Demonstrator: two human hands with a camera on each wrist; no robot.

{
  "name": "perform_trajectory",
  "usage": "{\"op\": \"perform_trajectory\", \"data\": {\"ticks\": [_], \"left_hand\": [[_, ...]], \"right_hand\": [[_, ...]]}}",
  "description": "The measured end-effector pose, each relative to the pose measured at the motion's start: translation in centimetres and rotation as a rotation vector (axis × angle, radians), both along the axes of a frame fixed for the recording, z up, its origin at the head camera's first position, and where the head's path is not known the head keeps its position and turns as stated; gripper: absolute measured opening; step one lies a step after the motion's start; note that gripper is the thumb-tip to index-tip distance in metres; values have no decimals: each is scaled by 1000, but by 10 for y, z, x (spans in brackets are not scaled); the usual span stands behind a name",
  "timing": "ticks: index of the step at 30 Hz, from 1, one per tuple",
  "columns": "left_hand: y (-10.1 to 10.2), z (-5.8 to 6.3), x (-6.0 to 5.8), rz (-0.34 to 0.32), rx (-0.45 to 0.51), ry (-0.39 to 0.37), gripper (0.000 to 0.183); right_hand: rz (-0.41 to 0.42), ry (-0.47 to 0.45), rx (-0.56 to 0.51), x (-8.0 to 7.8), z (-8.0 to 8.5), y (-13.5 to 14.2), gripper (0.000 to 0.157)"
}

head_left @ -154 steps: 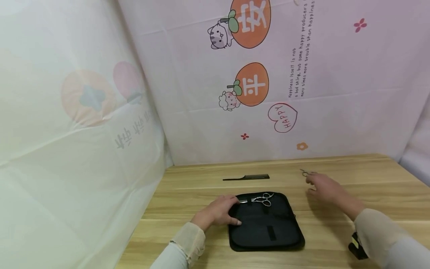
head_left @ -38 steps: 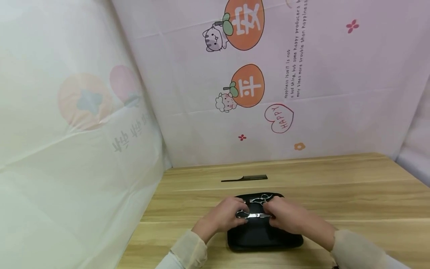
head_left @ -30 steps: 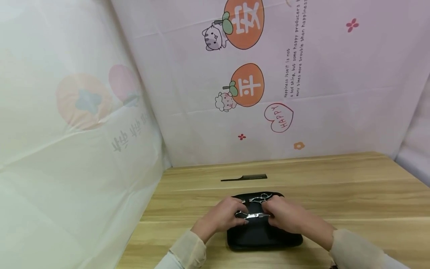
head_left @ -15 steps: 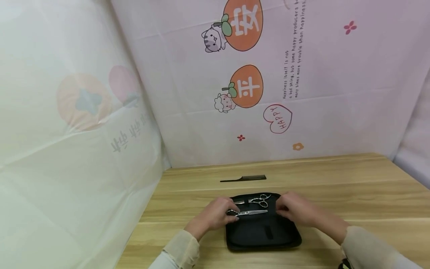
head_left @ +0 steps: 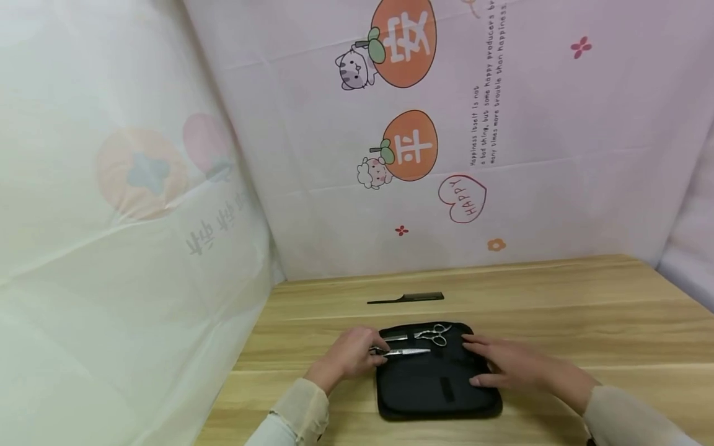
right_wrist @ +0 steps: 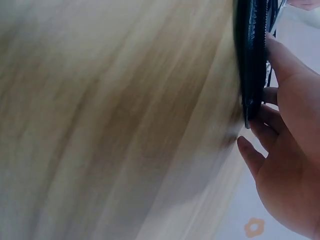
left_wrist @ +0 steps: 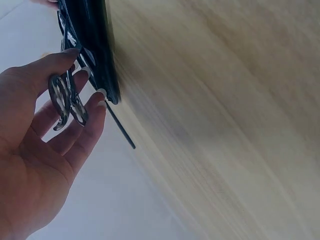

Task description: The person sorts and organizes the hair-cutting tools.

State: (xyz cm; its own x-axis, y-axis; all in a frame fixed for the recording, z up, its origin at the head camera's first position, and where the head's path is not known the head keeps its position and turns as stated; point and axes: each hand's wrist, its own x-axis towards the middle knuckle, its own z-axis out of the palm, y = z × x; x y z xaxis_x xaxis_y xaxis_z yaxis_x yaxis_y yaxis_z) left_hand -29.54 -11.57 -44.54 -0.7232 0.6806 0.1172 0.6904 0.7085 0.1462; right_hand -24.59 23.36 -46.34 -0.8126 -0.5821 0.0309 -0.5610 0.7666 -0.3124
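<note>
My left hand (head_left: 351, 353) pinches a pair of silver hairdressing scissors (head_left: 409, 352) by the handle end, blades pointing right over the black case (head_left: 409, 393). In the left wrist view their finger loops (left_wrist: 60, 97) hang inside the palm side of the hand, behind thumb and fingers. A second pair of scissors (head_left: 439, 339) lies at the case's far side, its blades through a strap. My right hand (head_left: 515, 364) rests on the right edge of the case, fingers extended and holding no tool. The right wrist view shows its fingers along the zipped rim (right_wrist: 255, 65).
Beyond the case a black tail comb (head_left: 423, 297) lies on the wooden table (head_left: 558, 291). A printed cloth (head_left: 535, 210) hangs at the table's back edge, and a pale sheet (head_left: 167, 322) drapes on the left.
The right hand fetched the scissors from the table's far right and brought them over the case. It has since let go and spread onto the right edge; the left hand drew them leftward.
</note>
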Motion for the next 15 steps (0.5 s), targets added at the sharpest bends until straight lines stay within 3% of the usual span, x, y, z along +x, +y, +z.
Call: {"op": "perform_trajectory", "data": {"ticks": [7, 15], "left_hand": [[7, -1, -5, -20, -4, 12, 15], [14, -5, -4, -24, -58, 48, 16]], "right_hand": [[-24, -49, 1, 4, 0, 5, 87], [5, -63, 6, 5, 2, 1, 84]]}}
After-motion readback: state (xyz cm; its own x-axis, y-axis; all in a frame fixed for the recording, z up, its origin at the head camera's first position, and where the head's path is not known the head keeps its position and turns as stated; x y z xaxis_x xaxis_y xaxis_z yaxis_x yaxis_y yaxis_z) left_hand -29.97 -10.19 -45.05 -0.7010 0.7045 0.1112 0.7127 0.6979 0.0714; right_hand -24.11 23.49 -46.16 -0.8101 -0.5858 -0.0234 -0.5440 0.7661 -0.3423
